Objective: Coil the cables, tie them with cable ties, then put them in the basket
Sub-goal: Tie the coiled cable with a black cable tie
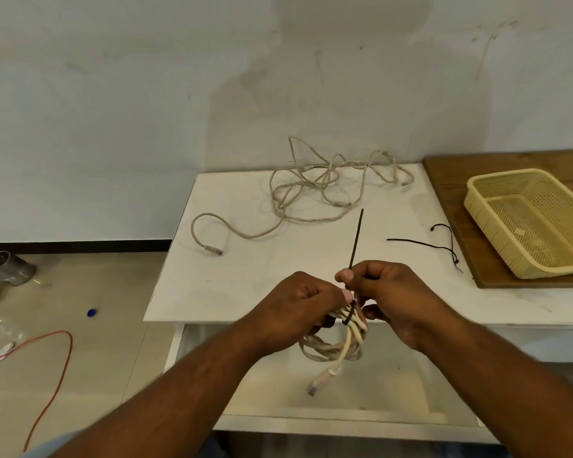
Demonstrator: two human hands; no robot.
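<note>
A cream ethernet cable (346, 345), coiled into a small bundle, hangs just in front of the white table's (245, 285) near edge, one plug dangling below. A black cable tie (356, 239) loops round the bundle, its tail pointing up. Tangled beige cables (337, 203) sprawl across the table's far side. Two loose black cable ties (420, 243) lie near its right edge, and just beyond that edge sits a yellow mesh basket (492, 234).

light: soft, even | shadow: person's outline on wall (311, 77) | edges: wide-angle bowing | focus: slightly soft
</note>
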